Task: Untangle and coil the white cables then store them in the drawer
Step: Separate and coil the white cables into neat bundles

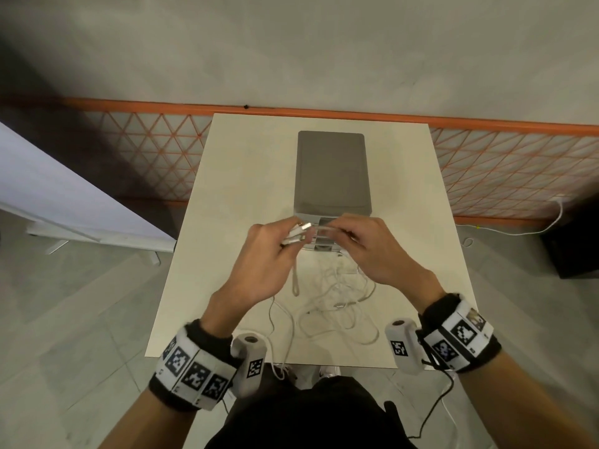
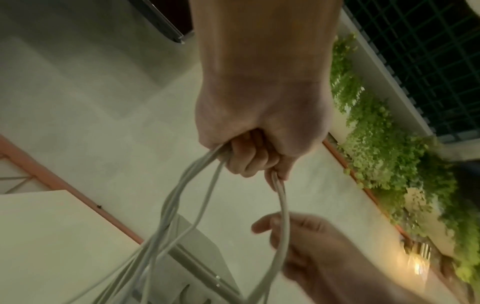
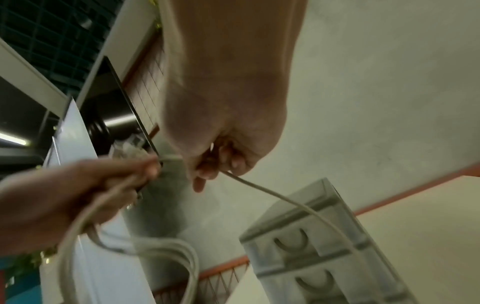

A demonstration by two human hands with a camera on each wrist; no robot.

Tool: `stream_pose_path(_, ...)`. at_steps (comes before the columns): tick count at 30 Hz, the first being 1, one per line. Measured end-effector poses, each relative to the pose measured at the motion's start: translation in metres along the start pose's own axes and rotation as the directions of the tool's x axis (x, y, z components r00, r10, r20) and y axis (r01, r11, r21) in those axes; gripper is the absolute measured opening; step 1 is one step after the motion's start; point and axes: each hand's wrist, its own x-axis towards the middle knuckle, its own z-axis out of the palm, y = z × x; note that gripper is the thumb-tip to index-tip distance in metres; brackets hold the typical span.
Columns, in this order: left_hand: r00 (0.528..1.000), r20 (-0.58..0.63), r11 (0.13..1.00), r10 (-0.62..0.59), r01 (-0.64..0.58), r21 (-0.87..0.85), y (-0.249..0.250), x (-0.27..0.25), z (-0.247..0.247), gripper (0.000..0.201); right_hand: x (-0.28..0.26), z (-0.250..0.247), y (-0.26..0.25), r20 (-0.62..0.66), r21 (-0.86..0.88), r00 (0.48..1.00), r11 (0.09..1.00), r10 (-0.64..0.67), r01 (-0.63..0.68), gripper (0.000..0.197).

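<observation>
My left hand [image 1: 275, 241] grips a bunch of looped white cable [image 1: 296, 236] above the table, fingers curled round the strands [image 2: 197, 197]. A short loop hangs below it [image 1: 295, 280]. My right hand [image 1: 350, 238] pinches a strand of the same cable [image 3: 259, 188] just to the right of the left hand. More white cable lies tangled on the table [image 1: 337, 306] beneath both hands, with a strand running off the front edge. The grey drawer unit [image 1: 332, 176] stands behind the hands; its drawer fronts [image 3: 306, 244] look closed.
The white table [image 1: 246, 189] has bare room on both sides of the drawer unit. An orange mesh fence [image 1: 505, 176] runs behind the table. A white board [image 1: 64, 202] leans at the left. A dark box [image 1: 577, 241] sits on the floor at the right.
</observation>
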Motion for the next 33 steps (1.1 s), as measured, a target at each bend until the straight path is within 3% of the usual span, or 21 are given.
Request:
stream_pose_path(2,0.997,-0.081,0.994,0.02,-0.028,-0.107,0.01,-0.005,-0.013,0.028,-0.002,0.01,0.013,-0.015,0.031,1.0,0.999,0.014,-0.014,0.027)
stream_pose_path(6,0.95,-0.312,0.97,0.017,-0.092,-0.226,0.017,-0.011,-0.051,0.024,-0.014,0.025,0.054,-0.033,0.088,0.985,0.982,0.172,-0.168,0.023)
stream_pose_path(9,0.931,-0.365,0.94,-0.024,-0.104,-0.326,0.015,-0.019,-0.07,0.025,-0.022,0.034,0.075,-0.022,0.079,0.97,0.968,0.242,-0.24,0.02)
stream_pose_path(12,0.974,-0.224,0.968,-0.038,-0.02,-0.251,0.001,-0.023,-0.072,0.022,-0.024,0.039,0.078,-0.006,0.072,0.963,0.961,0.27,-0.268,0.018)
stream_pose_path(14,0.997,0.012,0.997,-0.072,0.072,0.01,-0.011,-0.022,-0.067,0.021,-0.022,0.038,0.072,-0.001,0.06,0.971,0.97,0.237,-0.237,0.019)
stream_pose_path(16,0.981,0.115,0.958,-0.159,0.125,0.257,-0.016,-0.021,-0.056,0.024,-0.019,0.034,0.061,0.001,0.0,0.987,0.987,0.164,-0.164,0.023)
stream_pose_path(20,0.978,-0.002,0.95,-0.207,0.201,0.237,0.0,-0.015,-0.026,0.055,-0.012,0.024,0.04,-0.012,-0.265,0.998,0.962,0.061,-0.062,0.027)
stream_pose_path(22,0.983,-0.028,0.964,-0.182,0.184,0.19,0.005,-0.007,-0.013,0.056,-0.008,0.02,0.029,0.003,-0.318,0.999,0.947,0.045,-0.041,0.027)
stream_pose_path(29,0.995,0.074,0.978,-0.062,0.046,0.202,0.0,0.009,0.015,0.018,-0.003,0.008,-0.002,-0.057,-0.106,0.998,0.994,-0.034,0.028,0.022)
stream_pose_path(33,0.999,0.052,0.992,0.005,-0.012,0.124,0.001,0.004,0.002,0.03,-0.004,0.013,0.001,-0.087,-0.023,0.995,0.998,-0.054,0.052,0.021)
